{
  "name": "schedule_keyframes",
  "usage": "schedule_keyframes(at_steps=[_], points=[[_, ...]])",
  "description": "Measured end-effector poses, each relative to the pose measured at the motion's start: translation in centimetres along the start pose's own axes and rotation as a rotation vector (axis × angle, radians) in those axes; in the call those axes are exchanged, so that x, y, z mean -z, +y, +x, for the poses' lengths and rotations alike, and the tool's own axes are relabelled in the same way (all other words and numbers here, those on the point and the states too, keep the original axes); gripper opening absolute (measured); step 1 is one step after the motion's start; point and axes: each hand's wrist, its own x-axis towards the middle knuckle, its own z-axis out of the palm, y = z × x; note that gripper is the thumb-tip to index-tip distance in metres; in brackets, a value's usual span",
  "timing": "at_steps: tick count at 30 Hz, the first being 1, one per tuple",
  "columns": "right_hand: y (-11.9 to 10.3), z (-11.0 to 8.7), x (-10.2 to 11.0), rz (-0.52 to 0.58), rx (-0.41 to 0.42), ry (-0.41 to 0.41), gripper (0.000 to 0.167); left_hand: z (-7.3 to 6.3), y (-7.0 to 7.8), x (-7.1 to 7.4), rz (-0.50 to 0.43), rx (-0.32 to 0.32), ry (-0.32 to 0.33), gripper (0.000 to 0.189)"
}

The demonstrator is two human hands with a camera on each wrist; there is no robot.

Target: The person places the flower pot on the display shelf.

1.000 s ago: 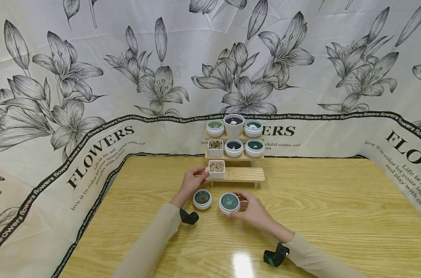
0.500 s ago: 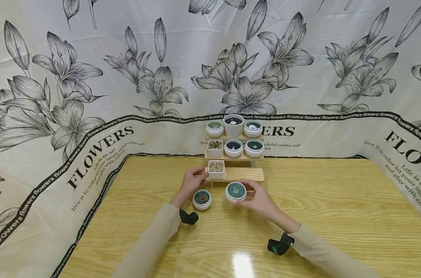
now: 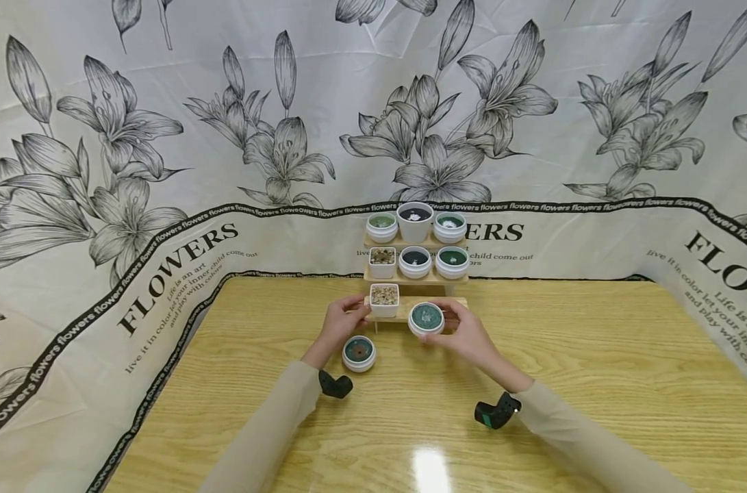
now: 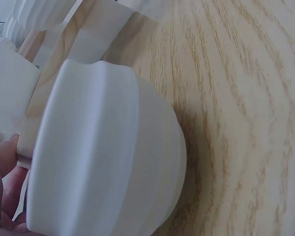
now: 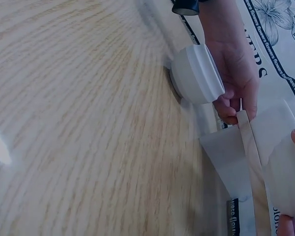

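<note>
At the lowest tier of the wooden stand, my left hand pinches the board's left end between thumb and fingers. My right hand grips a round white pot with a speckled green filling. That pot is at the front of the lowest board, right of a square white pot with pebble-like filling; whether it touches the board I cannot tell. On the table, just below my left hand, sits another round white pot, green with a brown centre. It fills much of the left wrist view.
Higher tiers carry several white pots, among them a square pebble pot, a dark-filled round pot and a tall pot at the top. Behind the wooden table hangs a flower-printed cloth.
My right hand has carried the speckled green pot from the table in front, away from me and slightly right, to the lowest board. My left hand has stayed in place.
</note>
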Motion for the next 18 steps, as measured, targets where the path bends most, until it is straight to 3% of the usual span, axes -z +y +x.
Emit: schedule_keyframes(at_steps=[5, 18], points=[[-0.1, 0.7, 0.2, -0.029, -0.024, 0.022, 0.065, 0.1, 0.0, 0.0, -0.006, 0.005, -0.002, 0.039], [-0.2, 2.5, -0.2, -0.010, 0.018, 0.049, 0.063, 0.0, 0.1, 0.0, 0.002, 0.012, 0.003, 0.038]])
